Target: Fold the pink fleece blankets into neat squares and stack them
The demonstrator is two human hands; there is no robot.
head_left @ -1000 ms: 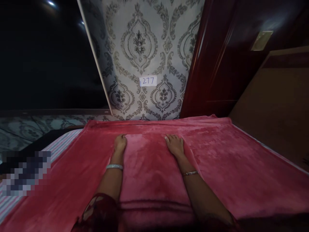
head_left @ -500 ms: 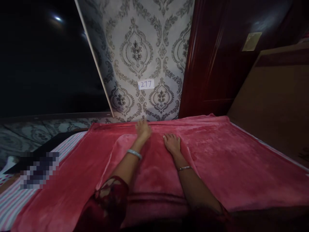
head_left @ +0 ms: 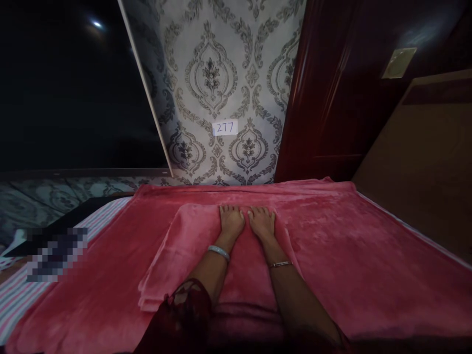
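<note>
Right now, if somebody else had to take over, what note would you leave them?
Left hand: flat, palm down on the folded blanket, no grip on it.
Right hand: flat beside the left, fingers nearly touching it, also pressing down.
Things: the folded blanket lies on a bigger red blanket spread over the bed; a striped sheet shows at the left edge.
Done: the blanket is folded into layers, edges stacked at its left side.
Left: it is not lifted off the bed yet.
</note>
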